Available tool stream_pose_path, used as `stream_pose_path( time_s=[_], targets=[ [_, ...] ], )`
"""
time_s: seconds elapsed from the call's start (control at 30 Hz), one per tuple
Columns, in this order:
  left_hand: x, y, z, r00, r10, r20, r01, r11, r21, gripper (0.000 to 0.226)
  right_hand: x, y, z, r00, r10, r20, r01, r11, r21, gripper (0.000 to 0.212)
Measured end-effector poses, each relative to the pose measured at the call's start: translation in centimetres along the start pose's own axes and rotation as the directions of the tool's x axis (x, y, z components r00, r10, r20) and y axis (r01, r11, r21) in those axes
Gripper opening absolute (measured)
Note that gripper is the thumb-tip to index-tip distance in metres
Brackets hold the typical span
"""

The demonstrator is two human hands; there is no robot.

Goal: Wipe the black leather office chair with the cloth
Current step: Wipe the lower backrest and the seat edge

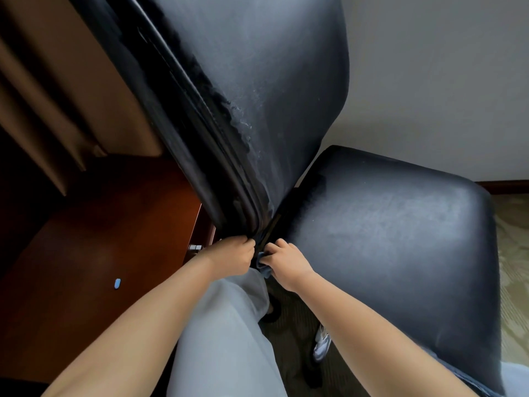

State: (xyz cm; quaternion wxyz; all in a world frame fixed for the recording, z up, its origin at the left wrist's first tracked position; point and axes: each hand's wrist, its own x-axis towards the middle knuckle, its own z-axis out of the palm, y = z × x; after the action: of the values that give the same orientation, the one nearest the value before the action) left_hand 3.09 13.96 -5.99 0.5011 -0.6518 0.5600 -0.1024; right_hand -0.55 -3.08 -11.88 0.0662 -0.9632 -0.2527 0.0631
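At the gap where the backrest met the seat, both hands worked close together on the black leather office chair [372, 239]. The left hand [233, 257] had its fingers curled in a tight grip round the lower corner of the backrest [272, 81], at the folded, ridged edge of the leather. The right hand [286, 263] pinched a blue cloth [264, 263], bunched small, and held it against the dark slot between backrest and seat; most of the cloth was hidden under the fingers. The backrest rose steeply up and to the left across the view, its leather worn and flaking pale along the edge seam. The seat [400, 253] spread out to the right, dull grey sheen on its surface. Below the hands, a leg in light grey trousers [229, 339] stood against the chair, and a pale shoe [322, 346] showed on the dark carpet under the seat. To the left lay a reddish-brown wooden bench [100, 239] with 1 small blue object [117, 283] on it, brown curtains [57, 96] hanging behind.
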Motion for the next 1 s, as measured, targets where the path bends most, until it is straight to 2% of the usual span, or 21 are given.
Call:
stream_pose_path(
  time_s=[0.13, 0.27, 0.4, 0.53, 0.7, 0.83, 1.0],
  targets=[
    [-0.4, -0.4, -0.1, 1.000, -0.023, -0.019, 0.022, 0.999, -0.040, 0.012, 1.8, -0.5, 0.1, 0.998, 0.055, -0.013, -0.055, 0.998, 0.014, 0.036],
    [-0.3, -0.5, -0.7, 0.999, -0.030, 0.034, 0.032, 0.997, -0.070, 0.014, 0.2, 0.0, 0.2, 0.999, 0.012, -0.035, -0.012, 1.000, 0.000, 0.033],
    [-0.3, -0.5, -1.7, 0.998, -0.036, 0.060, 0.043, 0.993, -0.112, 0.019, -2.6, 0.8, 0.7, 0.993, -0.011, -0.117, 0.014, 0.999, 0.029, 0.023],
    [-0.5, -0.4, -1.9, 0.999, -0.027, 0.046, 0.033, 0.990, -0.139, 0.022, -3.5, 0.9, 1.2, 0.994, 0.003, -0.107, 0.001, 0.999, 0.036, 0.025],
    [-0.8, -0.6, -1.2, 1.000, -0.013, 0.029, 0.016, 0.995, -0.094, 0.016, -1.0, 0.0, 1.1, 0.991, 0.009, -0.137, -0.012, 1.000, -0.020, 0.032],
    [-0.6, -0.3, -1.2, 0.999, -0.040, 0.023, 0.042, 0.993, -0.112, 0.016, -0.4, -0.2, 0.7, 0.994, 0.021, -0.104, -0.027, 0.998, -0.054, 0.033],
    [-0.7, -0.1, -1.9, 0.990, -0.053, 0.127, 0.069, 0.990, -0.122, 0.016, -3.4, 1.3, -0.6, 1.000, -0.026, 0.009, 0.027, 0.999, -0.037, 0.031]
  ],
)
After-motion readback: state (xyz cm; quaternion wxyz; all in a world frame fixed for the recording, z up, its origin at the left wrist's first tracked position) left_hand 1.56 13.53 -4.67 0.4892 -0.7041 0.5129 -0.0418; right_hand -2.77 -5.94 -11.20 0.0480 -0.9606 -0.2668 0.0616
